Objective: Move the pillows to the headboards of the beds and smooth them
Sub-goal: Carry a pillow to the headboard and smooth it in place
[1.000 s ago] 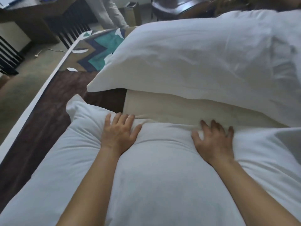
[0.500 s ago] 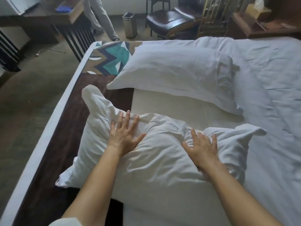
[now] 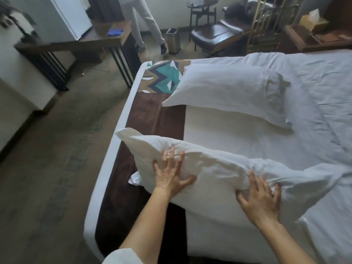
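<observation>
Rumpled white near pillow (image 3: 219, 168) beside flatter far pillow (image 3: 224, 88); both on bed

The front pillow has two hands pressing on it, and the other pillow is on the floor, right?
No: the head view shows the other pillow lying on the bed, not the floor. The left hand and right hand do press on the front pillow.

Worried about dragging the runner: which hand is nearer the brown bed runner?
Left. The left hand presses the near pillow where it overlaps the brown bed runner; the right hand presses the same pillow farther right, over the white sheet.
</observation>
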